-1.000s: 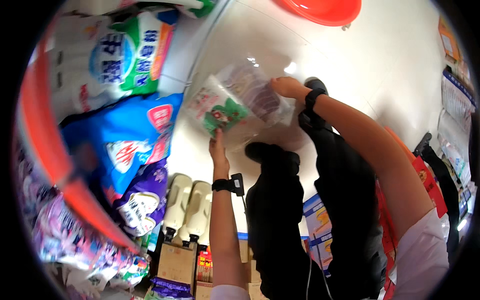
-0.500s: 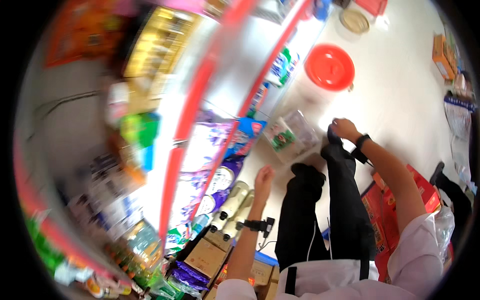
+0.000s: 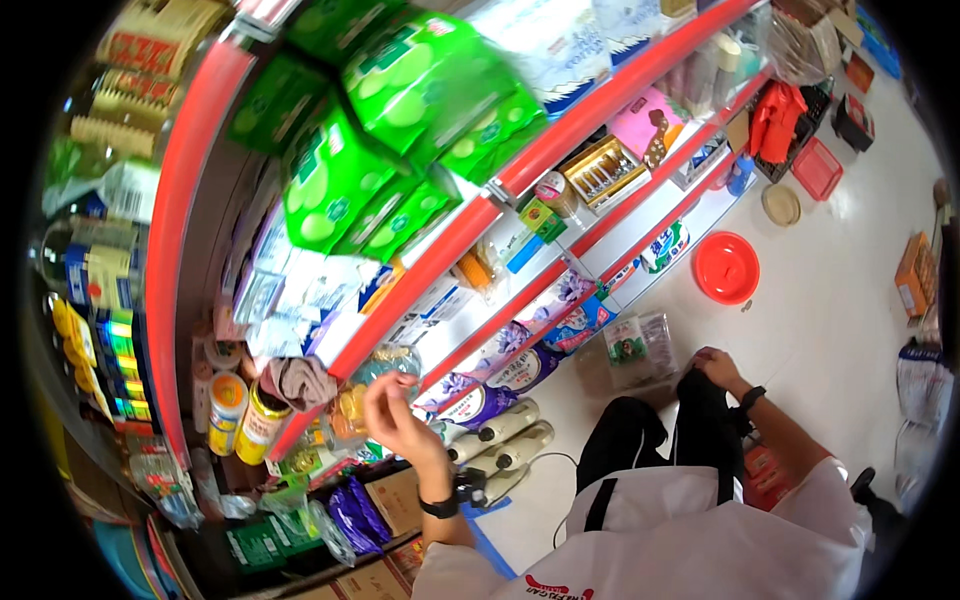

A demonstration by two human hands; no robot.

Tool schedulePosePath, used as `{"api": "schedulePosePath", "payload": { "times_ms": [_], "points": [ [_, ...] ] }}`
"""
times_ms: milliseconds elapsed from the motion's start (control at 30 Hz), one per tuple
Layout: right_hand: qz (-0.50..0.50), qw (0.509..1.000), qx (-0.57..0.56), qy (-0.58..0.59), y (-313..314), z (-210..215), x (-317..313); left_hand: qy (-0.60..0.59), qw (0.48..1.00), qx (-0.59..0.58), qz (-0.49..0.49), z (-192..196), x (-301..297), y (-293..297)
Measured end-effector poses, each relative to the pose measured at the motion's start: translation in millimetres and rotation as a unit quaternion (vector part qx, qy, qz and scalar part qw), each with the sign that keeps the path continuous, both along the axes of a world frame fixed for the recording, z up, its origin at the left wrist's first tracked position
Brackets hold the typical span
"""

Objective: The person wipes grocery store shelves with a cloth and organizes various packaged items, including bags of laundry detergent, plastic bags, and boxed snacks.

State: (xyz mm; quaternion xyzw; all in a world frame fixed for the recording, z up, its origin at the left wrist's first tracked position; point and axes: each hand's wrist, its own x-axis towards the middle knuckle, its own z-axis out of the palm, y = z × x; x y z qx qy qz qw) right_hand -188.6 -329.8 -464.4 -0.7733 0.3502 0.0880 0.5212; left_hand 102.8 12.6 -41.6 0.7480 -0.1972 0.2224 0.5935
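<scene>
Two hands, neither touching clear packet (image 3: 640, 350), which lies on floor (image 3: 820, 380) at 10 o'clock from right hand (image 3: 714, 367); handling looks finished, anything left unshown. Left hand (image 3: 394, 420) raised, fingers loosely curled, nothing seen in it; right by knee (image 3: 704, 405), grip can't be told
</scene>
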Motion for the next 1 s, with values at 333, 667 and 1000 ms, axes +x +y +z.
{"api": "schedulePosePath", "payload": {
  "times_ms": [333, 667, 1000],
  "points": [
    [0.076, 0.994, -0.012, -0.076, 58.3, 71.6, 28.4, -0.161, 0.905, 0.055, 0.391, 28.3, 20.9, 183.2],
    [0.062, 0.995, 0.003, -0.074, 37.3, 96.9, 38.8, -0.002, 0.81, 0.399, 0.43, 59.6, 79.1, 172.0],
    [0.015, 0.991, -0.007, -0.132, 21.8, 102.0, 32.3, -0.209, 0.884, 0.21, 0.361, 53.6, 53.8, 187.8]
  ]
}}
